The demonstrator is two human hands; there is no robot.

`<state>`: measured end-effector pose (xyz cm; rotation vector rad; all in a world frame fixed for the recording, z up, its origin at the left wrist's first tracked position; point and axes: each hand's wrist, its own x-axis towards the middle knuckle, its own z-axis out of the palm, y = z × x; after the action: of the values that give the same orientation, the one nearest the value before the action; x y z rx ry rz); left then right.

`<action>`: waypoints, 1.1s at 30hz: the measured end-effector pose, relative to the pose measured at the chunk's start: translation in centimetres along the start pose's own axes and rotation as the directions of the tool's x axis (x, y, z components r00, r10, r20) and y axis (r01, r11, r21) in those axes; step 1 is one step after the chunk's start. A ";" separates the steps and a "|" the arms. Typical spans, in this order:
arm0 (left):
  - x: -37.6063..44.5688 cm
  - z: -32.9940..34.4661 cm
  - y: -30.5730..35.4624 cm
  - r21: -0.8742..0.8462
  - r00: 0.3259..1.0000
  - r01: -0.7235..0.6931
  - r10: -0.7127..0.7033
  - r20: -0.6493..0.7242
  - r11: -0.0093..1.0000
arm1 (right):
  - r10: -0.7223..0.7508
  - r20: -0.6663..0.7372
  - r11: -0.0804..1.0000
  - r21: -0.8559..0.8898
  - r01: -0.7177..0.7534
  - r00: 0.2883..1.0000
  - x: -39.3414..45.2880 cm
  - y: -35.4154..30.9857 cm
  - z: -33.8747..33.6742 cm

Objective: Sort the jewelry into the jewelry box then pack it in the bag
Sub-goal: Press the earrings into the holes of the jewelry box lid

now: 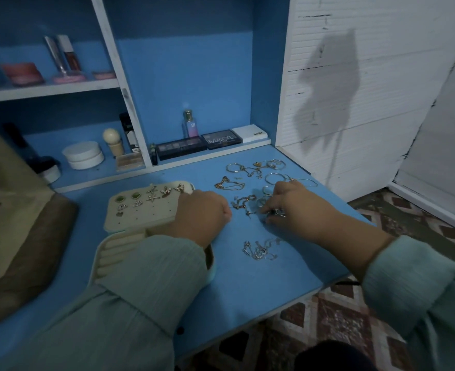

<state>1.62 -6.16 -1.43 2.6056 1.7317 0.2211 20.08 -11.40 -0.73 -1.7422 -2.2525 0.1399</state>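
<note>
Jewelry box (pixel 140 210) lies open under the left hand (pixel 201 214), which rests fisted on it, apparently steadying. Right hand (pixel 292 203) pinches a small piece from the loose jewelry (pixel 250 175) beyond both hands on the tabletop (pixel 247 277).

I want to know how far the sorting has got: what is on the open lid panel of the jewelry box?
On the lid panel sit several earring pairs: green studs, stars, winged ones and small silvery ones. The left hand covers its right end, so anything pinned there cannot be seen.
</note>
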 end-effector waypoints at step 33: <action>-4.3 -4.0 -13.9 -0.630 0.803 0.327 -0.559 -0.208 0.704 | 0.128 0.097 0.607 0.779 -0.156 0.987 8.8 -12.7 1.9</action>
<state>-13.22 -5.02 0.93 1.7143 1.9510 1.1129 5.75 -6.12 2.12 -1.3805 -1.6203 1.0366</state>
